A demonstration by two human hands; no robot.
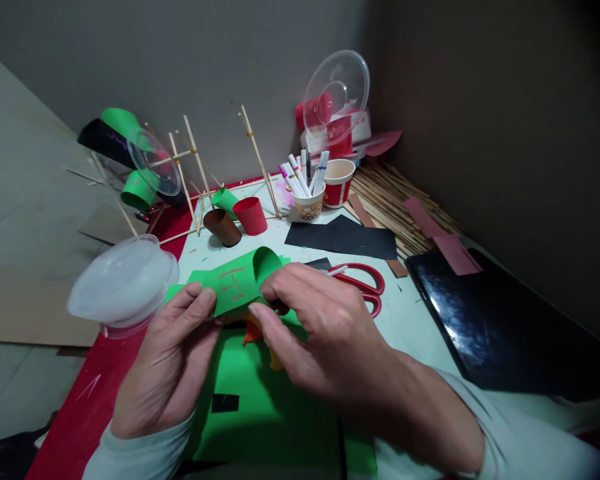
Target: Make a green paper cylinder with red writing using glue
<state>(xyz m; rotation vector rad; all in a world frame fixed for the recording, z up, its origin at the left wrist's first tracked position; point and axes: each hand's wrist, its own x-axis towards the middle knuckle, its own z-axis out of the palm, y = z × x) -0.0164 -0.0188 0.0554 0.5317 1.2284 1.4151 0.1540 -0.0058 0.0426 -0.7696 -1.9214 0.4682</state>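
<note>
A green paper strip (233, 288) with pinkish-red marks is held up above the table, its right end curled into a loop. My left hand (173, 347) pinches its left end between thumb and fingers. At the curled end, my right hand (325, 327) has its bent fingers against the paper and its thumb just below; part of this grip is hidden. Beneath the hands lie green sheets (260, 413) with a small black piece (225, 403), and an orange and yellow item (253, 331) shows partly. Red-handled scissors (373, 277) rest behind my right hand.
Brown (223, 228) and red (251, 216) paper tubes stand by a stick frame (195, 157). Behind are a cup of markers (308, 203), a paper cup (338, 183) and bundled sticks (400, 207). Plastic lids (123, 280) sit left, a black glossy panel (480, 320) right.
</note>
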